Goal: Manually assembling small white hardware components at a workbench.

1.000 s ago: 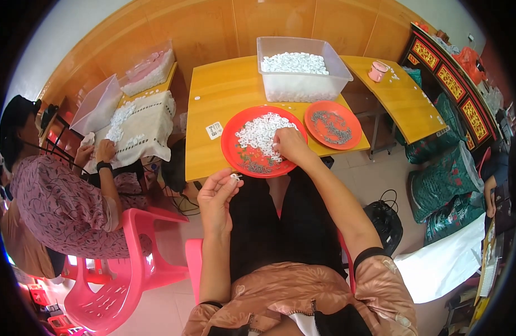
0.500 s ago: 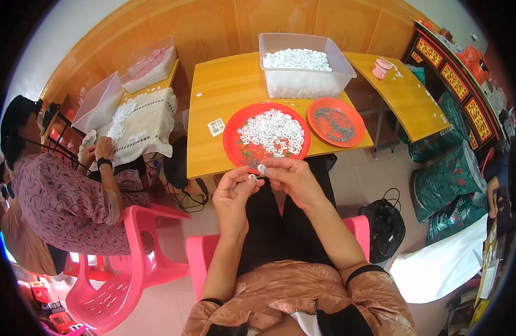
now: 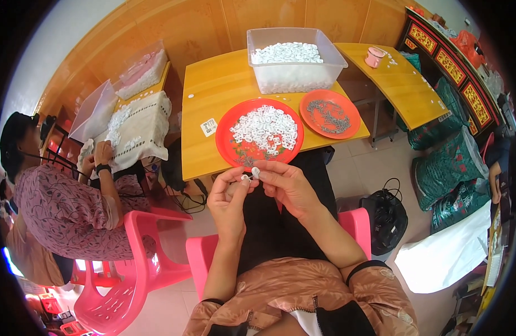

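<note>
My left hand point(image 3: 228, 204) pinches a small white plastic clip point(image 3: 245, 177) between thumb and fingers. Close beside it, my right hand point(image 3: 291, 191) grips another white plastic clip point(image 3: 256, 172) at the fingertips. Both hands meet just off the table's near edge, above my lap. Right behind them a red tray point(image 3: 223, 140) bears a heap of white clips point(image 3: 263, 127), with some thin grey nails point(image 3: 244, 159) at its near side. An orange-red plate point(image 3: 356, 124) of grey nails point(image 3: 328, 116) stands to its right. Whether a nail sits in either held clip is too small to tell.
A clear plastic bin point(image 3: 297, 71) full of white pieces stands at the back of the yellow table point(image 3: 205, 92). On the left, a co-worker point(image 3: 81, 207) handles white pieces over a cloth point(image 3: 151, 134). A pink chair point(image 3: 137, 246), a black bag point(image 3: 384, 215) and green sacks point(image 3: 445, 159) flank me.
The view has shifted slightly, so the table and trays sit a little further left. My hands stay together, each pinching its clip, the fingers only slightly moved.
</note>
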`<state>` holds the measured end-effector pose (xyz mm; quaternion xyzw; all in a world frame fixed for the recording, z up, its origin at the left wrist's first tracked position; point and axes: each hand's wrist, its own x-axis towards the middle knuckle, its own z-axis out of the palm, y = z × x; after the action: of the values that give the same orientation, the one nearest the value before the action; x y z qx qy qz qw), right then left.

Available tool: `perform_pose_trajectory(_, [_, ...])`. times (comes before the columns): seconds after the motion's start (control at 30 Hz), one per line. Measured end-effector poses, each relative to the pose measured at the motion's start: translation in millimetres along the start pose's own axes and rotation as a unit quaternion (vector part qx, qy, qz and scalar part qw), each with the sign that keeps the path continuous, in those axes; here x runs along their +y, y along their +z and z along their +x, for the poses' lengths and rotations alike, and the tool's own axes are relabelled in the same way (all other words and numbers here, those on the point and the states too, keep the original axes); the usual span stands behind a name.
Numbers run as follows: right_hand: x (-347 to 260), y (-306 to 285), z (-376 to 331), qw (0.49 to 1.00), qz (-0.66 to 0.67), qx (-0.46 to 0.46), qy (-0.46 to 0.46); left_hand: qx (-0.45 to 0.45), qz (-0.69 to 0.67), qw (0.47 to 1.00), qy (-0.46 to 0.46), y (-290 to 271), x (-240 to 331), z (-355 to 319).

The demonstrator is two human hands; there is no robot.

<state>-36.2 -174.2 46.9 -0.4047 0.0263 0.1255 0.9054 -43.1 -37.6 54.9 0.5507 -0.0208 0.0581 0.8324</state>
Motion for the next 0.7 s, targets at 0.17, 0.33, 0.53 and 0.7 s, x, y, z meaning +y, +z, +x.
perform_pose_trajectory(0.17, [2,1,-2,1.000,-0.022,0.002,-0.020,0.002,0.027,0.999,0.028,2,-1,-3])
perform_pose_trajectory(0.33, [4,2,-3,0.995,-0.065,0.000,-0.075,0.005,0.053,0.997,0.050,4,-2,-4])
perform_pose_trajectory(0.53, [4,11,-6,0.965,-0.190,0.013,-0.179,-0.005,0.069,0.995,0.072,0,-5,-4])
perform_pose_trajectory(0.7, [10,8,-5,0.947,-0.220,0.013,-0.234,-0.005,0.067,0.996,0.060,5,0,-7])
